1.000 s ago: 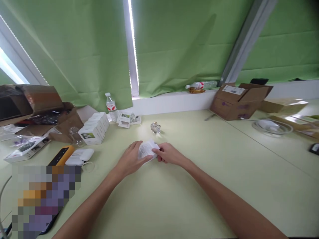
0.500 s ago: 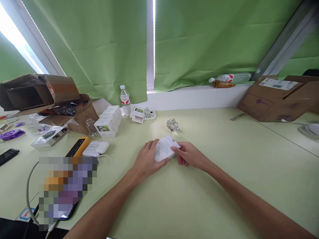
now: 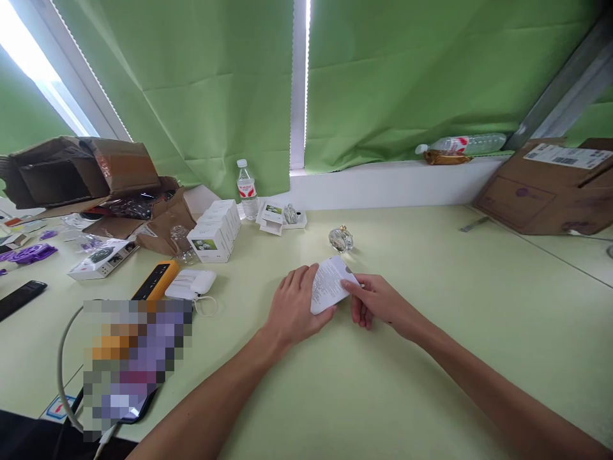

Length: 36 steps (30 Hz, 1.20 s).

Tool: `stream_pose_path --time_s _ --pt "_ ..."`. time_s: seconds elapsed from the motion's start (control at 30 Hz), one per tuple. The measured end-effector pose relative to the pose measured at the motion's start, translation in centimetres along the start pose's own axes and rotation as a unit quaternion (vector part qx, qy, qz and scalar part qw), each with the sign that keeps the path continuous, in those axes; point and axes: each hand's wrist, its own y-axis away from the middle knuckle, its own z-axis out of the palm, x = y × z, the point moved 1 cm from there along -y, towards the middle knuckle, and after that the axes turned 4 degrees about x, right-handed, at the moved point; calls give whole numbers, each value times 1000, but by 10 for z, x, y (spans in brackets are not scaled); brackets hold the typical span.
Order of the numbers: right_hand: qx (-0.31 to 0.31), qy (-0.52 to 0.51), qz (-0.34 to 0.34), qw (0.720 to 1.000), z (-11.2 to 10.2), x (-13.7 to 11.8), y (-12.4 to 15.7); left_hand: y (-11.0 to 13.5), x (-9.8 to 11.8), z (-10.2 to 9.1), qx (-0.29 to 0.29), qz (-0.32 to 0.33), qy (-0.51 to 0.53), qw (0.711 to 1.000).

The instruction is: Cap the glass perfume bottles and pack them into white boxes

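Observation:
Between my two hands is a small white box [image 3: 330, 284] with lines of printed text on the face towards me. My left hand [image 3: 297, 306] wraps around its left side, fingers along the far edge and thumb along the near edge. At the box's right end, my right hand [image 3: 376, 300] pinches the edge between thumb and curled fingers. Just beyond the box, a faceted clear glass ornament with a gold top [image 3: 340, 239] stands on the table. Behind it to the left lies an opened white box [image 3: 272, 217] with a similar glass piece in its tray.
Stacked white boxes [image 3: 214, 236] and a water bottle [image 3: 247, 191] stand at the back left. Nearer are a yellow power strip [image 3: 156, 281], a white charger [image 3: 190, 282] and a phone [image 3: 22, 299]. Cardboard boxes sit far left [image 3: 81, 172] and far right [image 3: 541, 191].
The view has shifted slightly, so everything sits a little further right. My hands keep hold of the white box, and its right end looks slightly changed under my right thumb.

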Motion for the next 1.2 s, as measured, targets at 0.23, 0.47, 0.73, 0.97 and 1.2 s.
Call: stream_pose_path --time_s 0.23,0.47,0.73,0.97,1.2 --pt "27 -3 -55 998 -6 -15 6 -2 5 -5 11 -62 96 993" --pt "157 130 -190 961 -5 -30 22 -5 4 -8 2 -133 228 964" --pt "96 253 -236 933 -4 -24 23 -7 1 -10 11 -89 178 980" --pt "139 420 -302 845 0 -17 19 -7 -9 -4 -27 -98 171 980" --pt "138 461 -313 819 5 -17 22 -10 -8 -4 -29 -100 262 959"
